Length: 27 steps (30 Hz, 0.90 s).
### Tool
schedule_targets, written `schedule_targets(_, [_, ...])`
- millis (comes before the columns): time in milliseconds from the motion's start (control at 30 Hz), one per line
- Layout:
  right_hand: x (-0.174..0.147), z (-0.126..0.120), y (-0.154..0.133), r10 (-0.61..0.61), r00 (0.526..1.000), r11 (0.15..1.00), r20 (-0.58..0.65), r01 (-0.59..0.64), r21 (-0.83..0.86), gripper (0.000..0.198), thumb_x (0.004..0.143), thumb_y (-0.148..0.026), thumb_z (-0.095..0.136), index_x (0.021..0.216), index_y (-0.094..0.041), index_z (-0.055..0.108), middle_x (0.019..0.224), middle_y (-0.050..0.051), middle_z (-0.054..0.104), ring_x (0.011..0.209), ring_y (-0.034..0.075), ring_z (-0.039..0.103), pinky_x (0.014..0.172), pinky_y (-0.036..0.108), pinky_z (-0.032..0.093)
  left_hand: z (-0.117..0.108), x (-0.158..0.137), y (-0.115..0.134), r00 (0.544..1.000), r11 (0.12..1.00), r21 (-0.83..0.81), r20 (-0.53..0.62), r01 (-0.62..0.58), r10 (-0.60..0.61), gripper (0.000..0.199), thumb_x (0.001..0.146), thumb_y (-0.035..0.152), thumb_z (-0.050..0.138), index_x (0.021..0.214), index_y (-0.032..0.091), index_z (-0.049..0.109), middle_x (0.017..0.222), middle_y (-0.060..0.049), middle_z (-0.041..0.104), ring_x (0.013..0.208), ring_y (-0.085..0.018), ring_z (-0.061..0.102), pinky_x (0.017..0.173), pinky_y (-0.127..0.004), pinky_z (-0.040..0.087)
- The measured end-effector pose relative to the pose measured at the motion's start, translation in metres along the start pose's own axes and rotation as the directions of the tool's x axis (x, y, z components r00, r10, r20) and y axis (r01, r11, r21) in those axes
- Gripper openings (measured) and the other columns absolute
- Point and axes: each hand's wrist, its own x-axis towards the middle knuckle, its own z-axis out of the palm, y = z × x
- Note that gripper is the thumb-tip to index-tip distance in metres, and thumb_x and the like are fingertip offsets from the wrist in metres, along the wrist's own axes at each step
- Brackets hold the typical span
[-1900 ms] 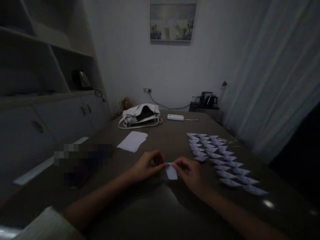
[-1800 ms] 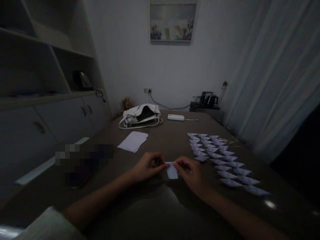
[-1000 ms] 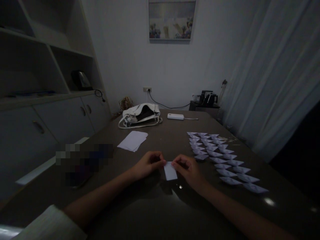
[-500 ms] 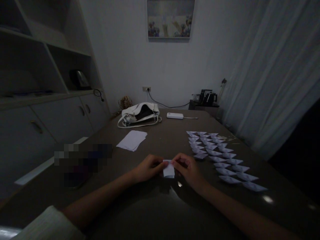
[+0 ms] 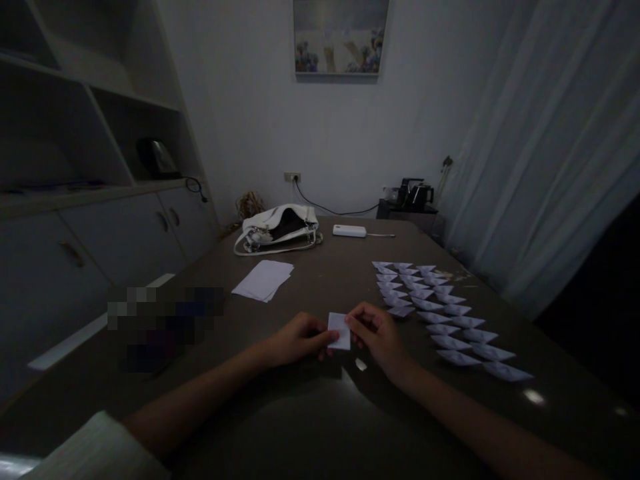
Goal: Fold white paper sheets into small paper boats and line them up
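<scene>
A small folded piece of white paper is held just above the table, between my two hands. My left hand pinches its left edge, thumb on top and fingers beneath. The thumb and forefinger of my right hand grip its upper right side. To the right, folded paper boats stand on the table in several slanting rows. A loose stack of white paper sheets lies beyond my left hand.
On the dark table, a white handbag and a white power bank with a short cable lie at the far end. A blurred-out area covers the left side. Shelves and cabinets line the left wall; a curtain hangs at right.
The folded paper has turned and shows a flatter, squarer face, slightly higher. My fingers have shifted along its edges. Boats, sheets and bag stay where they were.
</scene>
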Motion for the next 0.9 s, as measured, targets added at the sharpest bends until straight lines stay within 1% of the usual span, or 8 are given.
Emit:
schedule_targets(67, [0.000, 0.000, -0.001, 0.000, 1.000, 1.000, -0.015, 0.001, 0.008, 0.030, 0.074, -0.044, 0.063, 0.070, -0.017, 0.052, 0.052, -0.004, 0.050, 0.043, 0.007, 0.044, 0.042, 0.018, 0.035, 0.000, 0.000, 0.000, 1.000, 1.000, 0.006, 0.010, -0.008, 0.008, 0.047, 0.086, 0.052, 0.046, 0.071, 0.010, 0.062, 0.060, -0.002, 0.059, 0.054, -0.009, 0.052, 0.052, -0.018, 0.039])
schedule_targets(300, [0.000, -0.001, -0.001, 0.013, 1.000, 1.000, -0.012, -0.013, 0.010, 0.029, 0.076, -0.043, 0.061, 0.071, -0.017, 0.052, 0.054, -0.004, 0.050, 0.046, 0.008, 0.045, 0.044, 0.020, 0.036, 0.000, -0.001, 0.001, 1.000, 0.998, 0.064, -0.017, -0.017, 0.019, 0.048, 0.086, 0.051, 0.046, 0.069, 0.009, 0.060, 0.060, -0.003, 0.058, 0.053, -0.010, 0.052, 0.051, -0.018, 0.039])
schedule_targets(367, [-0.002, 0.000, -0.002, 0.000, 1.000, 1.000, 0.030, 0.000, -0.007, 0.026, 0.078, -0.042, 0.059, 0.077, -0.016, 0.054, 0.060, -0.002, 0.053, 0.050, 0.009, 0.048, 0.046, 0.020, 0.038, -0.001, -0.001, 0.001, 1.000, 0.996, 0.079, 0.006, -0.031, 0.030, 0.048, 0.087, 0.051, 0.044, 0.069, 0.009, 0.061, 0.060, -0.003, 0.058, 0.053, -0.010, 0.051, 0.050, -0.018, 0.039])
schedule_targets(467, [-0.006, 0.002, -0.003, -0.060, 0.986, 0.993, 0.156, 0.075, -0.093, 0.023, 0.078, -0.037, 0.059, 0.088, -0.017, 0.058, 0.075, 0.002, 0.059, 0.062, 0.011, 0.053, 0.053, 0.021, 0.041, -0.002, -0.004, 0.004, 0.994, 0.984, 0.163, 0.099, -0.071, 0.055, 0.048, 0.089, 0.049, 0.042, 0.067, 0.010, 0.061, 0.057, -0.001, 0.057, 0.049, -0.008, 0.048, 0.048, -0.017, 0.035])
schedule_targets(533, [-0.008, 0.003, -0.004, -0.090, 0.971, 0.976, 0.220, 0.130, -0.174, 0.017, 0.078, -0.032, 0.060, 0.082, -0.016, 0.060, 0.074, 0.002, 0.059, 0.065, 0.012, 0.053, 0.056, 0.021, 0.040, -0.002, -0.006, 0.007, 0.983, 0.964, 0.237, 0.163, -0.123, 0.085, 0.047, 0.090, 0.045, 0.041, 0.066, 0.011, 0.061, 0.055, -0.001, 0.055, 0.046, -0.006, 0.044, 0.046, -0.016, 0.031])
schedule_targets(600, [-0.009, 0.004, -0.005, -0.100, 0.968, 0.961, 0.232, 0.155, -0.231, 0.014, 0.078, -0.029, 0.060, 0.073, -0.015, 0.059, 0.066, 0.000, 0.056, 0.062, 0.011, 0.051, 0.055, 0.021, 0.038, -0.002, -0.007, 0.010, 0.974, 0.940, 0.290, 0.187, -0.180, 0.129, 0.045, 0.091, 0.042, 0.041, 0.066, 0.011, 0.062, 0.054, 0.000, 0.055, 0.045, -0.005, 0.040, 0.045, -0.016, 0.028])
schedule_targets(700, [-0.009, 0.004, -0.007, -0.110, 0.972, 0.962, 0.209, 0.157, -0.225, 0.013, 0.077, -0.026, 0.060, 0.069, -0.016, 0.059, 0.063, -0.001, 0.056, 0.060, 0.011, 0.051, 0.055, 0.021, 0.037, 0.000, -0.007, 0.011, 0.971, 0.916, 0.337, 0.174, -0.217, 0.166, 0.043, 0.092, 0.041, 0.040, 0.070, 0.011, 0.063, 0.056, 0.000, 0.055, 0.046, -0.006, 0.040, 0.045, -0.017, 0.027])
schedule_targets(900, [-0.006, 0.003, -0.007, -0.080, 0.981, 0.983, 0.179, 0.107, -0.148, 0.018, 0.078, -0.032, 0.060, 0.070, -0.015, 0.059, 0.065, 0.000, 0.057, 0.061, 0.012, 0.052, 0.057, 0.021, 0.039, 0.001, -0.006, 0.011, 0.979, 0.913, 0.352, 0.092, -0.205, 0.184, 0.043, 0.093, 0.041, 0.037, 0.072, 0.011, 0.060, 0.059, -0.001, 0.055, 0.051, -0.007, 0.045, 0.049, -0.017, 0.032])
